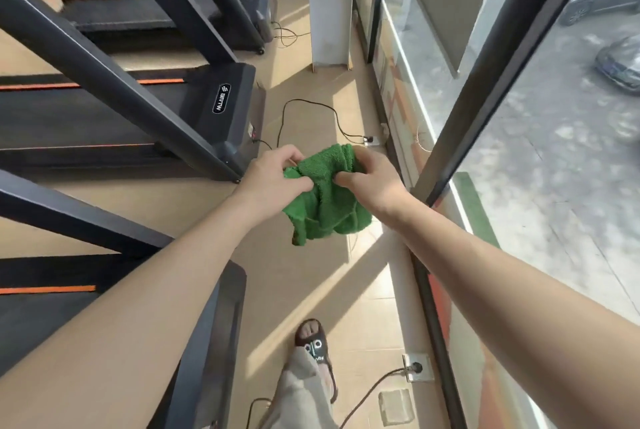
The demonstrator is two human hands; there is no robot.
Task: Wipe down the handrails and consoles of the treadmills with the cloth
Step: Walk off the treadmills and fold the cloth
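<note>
In the aisle, head view: a strip of tan floor [304,272] runs between the treadmills on the left and the glass wall [519,186] on the right; both arms reach out over it.
Cloth: the green cloth [325,200] hangs bunched in mid-air between the two hands, above the floor, touching no treadmill.
Left hand: the left hand [273,179] pinches the cloth's left edge, fingers curled onto it.
Right hand: the right hand [374,179] grips the cloth's upper right, thumb pressed on the fabric, fingertips hidden behind it.
Treadmills: the nearest treadmill [194,324] is cut off by the frame's lower left; the next treadmill [207,106] lies just beyond the left hand; consoles are out of view.
Floor edges: a black cable [304,106] loops to a floor socket [370,141]; a second socket [417,367] sits by the glass.
Foot: a sandalled foot [317,352] stands on the floor, leg partly cropped.
Outside: cars behind the glass are blurred.
</note>
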